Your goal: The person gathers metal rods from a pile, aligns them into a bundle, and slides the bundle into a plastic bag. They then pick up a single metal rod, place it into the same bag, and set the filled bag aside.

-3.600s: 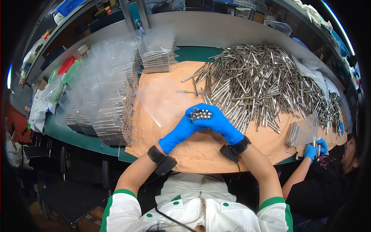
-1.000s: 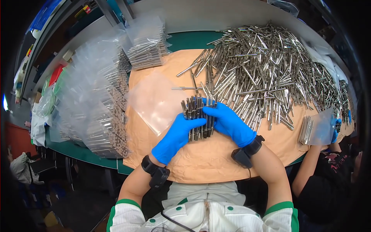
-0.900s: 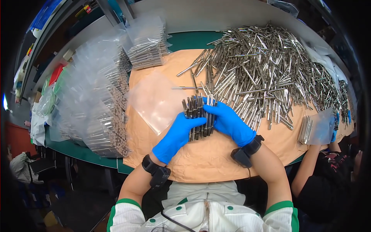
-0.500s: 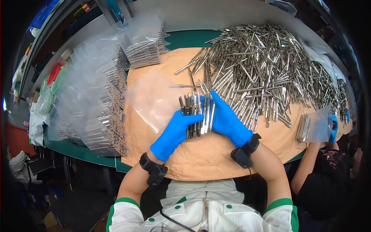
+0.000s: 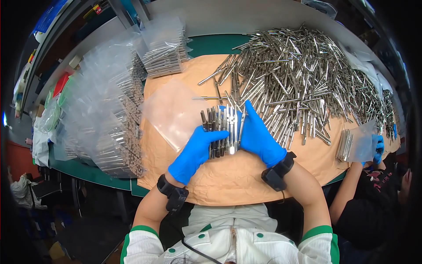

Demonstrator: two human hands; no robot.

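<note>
Left hand, in a thin blue glove (image 5: 195,149): it is gripping an upright bundle of slim, shiny metal rods (image 5: 224,121), the thumb lying across the near face.
Right hand, in a matching blue glove (image 5: 259,136): it is cupping the bundle's other side loosely, palm facing the rods, thumb standing well away from the fingers; a few rods are leaning along it. Its fingers are going behind the rods, so I can't tell how far they're curling.
Loose heap: a big, tangled pile of silvery metal rods (image 5: 299,79) is spreading beyond the grip and off to its right.
Single rod: one thin silver rod (image 5: 205,97) is lying crosswise just beyond the grip.
Flat bag: a clear, square plastic bag (image 5: 173,112) is lying to the left of the grip.
Paper: a creased, tan paper sheet (image 5: 211,180) is stretching beneath the grip, covering much of the dark-green tabletop (image 5: 213,44).
Packed stacks: a tall bank of clear bags filled with metal rods (image 5: 112,114) is standing well left of the grip; a smaller bagged stack (image 5: 166,53) is sitting beyond it to the left.
Neighbour: a co-worker's blue-gloved hand (image 5: 378,147) is showing far right of the grip, near a small clear bag of rods (image 5: 346,145).
</note>
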